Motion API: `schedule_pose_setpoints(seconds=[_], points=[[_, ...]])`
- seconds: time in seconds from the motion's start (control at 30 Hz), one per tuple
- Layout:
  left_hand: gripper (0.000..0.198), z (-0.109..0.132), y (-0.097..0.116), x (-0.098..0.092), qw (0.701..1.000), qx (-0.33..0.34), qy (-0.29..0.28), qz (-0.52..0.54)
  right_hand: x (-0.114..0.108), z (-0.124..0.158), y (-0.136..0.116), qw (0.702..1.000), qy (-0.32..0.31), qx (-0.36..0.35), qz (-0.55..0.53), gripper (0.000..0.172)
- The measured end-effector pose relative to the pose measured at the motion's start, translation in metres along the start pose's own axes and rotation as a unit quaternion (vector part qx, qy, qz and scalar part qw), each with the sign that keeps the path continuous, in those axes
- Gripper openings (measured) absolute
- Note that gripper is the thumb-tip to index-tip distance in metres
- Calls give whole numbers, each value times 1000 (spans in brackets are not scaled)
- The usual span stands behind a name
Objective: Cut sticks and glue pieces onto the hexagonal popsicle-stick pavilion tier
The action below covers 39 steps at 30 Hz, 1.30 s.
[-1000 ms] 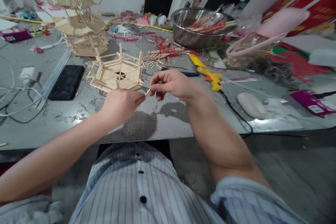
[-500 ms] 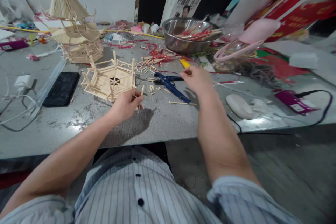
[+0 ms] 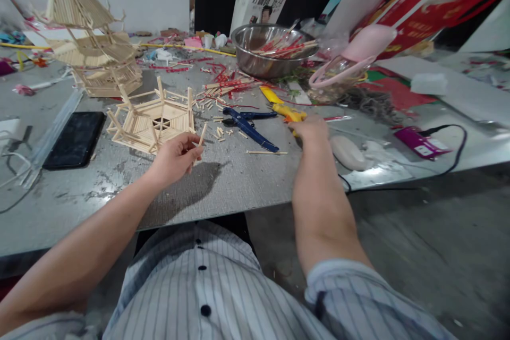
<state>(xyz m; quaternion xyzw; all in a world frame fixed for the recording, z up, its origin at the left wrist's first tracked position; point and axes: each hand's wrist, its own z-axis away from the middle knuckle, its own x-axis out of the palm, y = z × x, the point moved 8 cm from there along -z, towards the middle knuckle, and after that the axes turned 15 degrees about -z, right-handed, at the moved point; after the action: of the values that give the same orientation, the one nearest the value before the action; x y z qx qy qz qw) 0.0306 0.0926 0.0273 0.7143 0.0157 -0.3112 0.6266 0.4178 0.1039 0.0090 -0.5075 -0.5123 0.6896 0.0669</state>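
Observation:
My left hand (image 3: 177, 155) pinches a short wooden stick (image 3: 203, 134), held tilted upward by the thumb and fingers. Just behind that hand lies a six-sided frame of wooden sticks (image 3: 169, 123) with short posts standing at its corners. My right hand (image 3: 313, 130) is closed around the handle end of a yellow glue gun (image 3: 285, 109); its fingertips are partly hidden. Left of the gun rest blue-handled cutters (image 3: 251, 130). One loose stick (image 3: 266, 152) lies in front of them, with small cut pieces (image 3: 220, 133) nearby.
A tiered stick pagoda (image 3: 95, 58) stands at the back left, near a black phone (image 3: 75, 139). Behind the cutters sits a steel bowl (image 3: 274, 66) of sticks. To the right are a pink-handled basket (image 3: 334, 82), a white mouse-shaped object (image 3: 347, 152) and a purple box (image 3: 422, 142).
My right hand has moved down and right from above the yellow glue gun onto its handle, uncovering its body. My left hand still holds the stick. The view has shifted right.

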Motion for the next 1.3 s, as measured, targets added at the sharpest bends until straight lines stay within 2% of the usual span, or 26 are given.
schedule_pose_setpoints(seconds=[0.1,0.2,0.3,0.4,0.47,0.5,0.63,0.7,0.77,0.83,0.9,1.07,1.17,1.3], points=[[15,0,-1,0,1000,0,-6,16,1,-2,8,998,1,17,-56,49],[14,-1,-5,2,999,-13,-23,38,3,4,7,988,-4,41,-150,33],[8,-1,-8,4,997,-23,-40,64,6,16,-7,962,-16,49,-268,16],[5,-2,-9,4,995,-32,-42,89,10,32,-31,930,-30,15,-367,7],[11,-1,-10,5,993,-44,-41,101,20,45,-48,899,-77,-8,-431,17],[13,-1,-10,6,992,-51,-41,105,27,52,-57,875,-117,-20,-469,22],[20,-1,-10,6,992,-69,-33,103,55,88,-85,774,-311,-42,-550,40],[22,-1,-9,6,993,-69,-28,95,61,103,-90,747,-363,-46,-555,42],[24,-1,-9,5,994,-68,-22,88,63,116,-94,735,-393,-73,-547,36],[24,-2,-10,4,994,-69,-13,86,63,128,-99,728,-425,-115,-526,29],[24,-3,-11,4,994,-70,-8,87,63,137,-102,725,-449,-148,-500,29],[22,-3,-13,0,992,-72,20,98,62,145,-103,743,-454,-170,-461,23],[21,-3,-13,-3,992,-72,37,99,65,148,-102,764,-449,-181,-426,28],[14,-5,-15,-5,992,-68,46,95,71,149,-99,812,-418,-197,-356,40]])
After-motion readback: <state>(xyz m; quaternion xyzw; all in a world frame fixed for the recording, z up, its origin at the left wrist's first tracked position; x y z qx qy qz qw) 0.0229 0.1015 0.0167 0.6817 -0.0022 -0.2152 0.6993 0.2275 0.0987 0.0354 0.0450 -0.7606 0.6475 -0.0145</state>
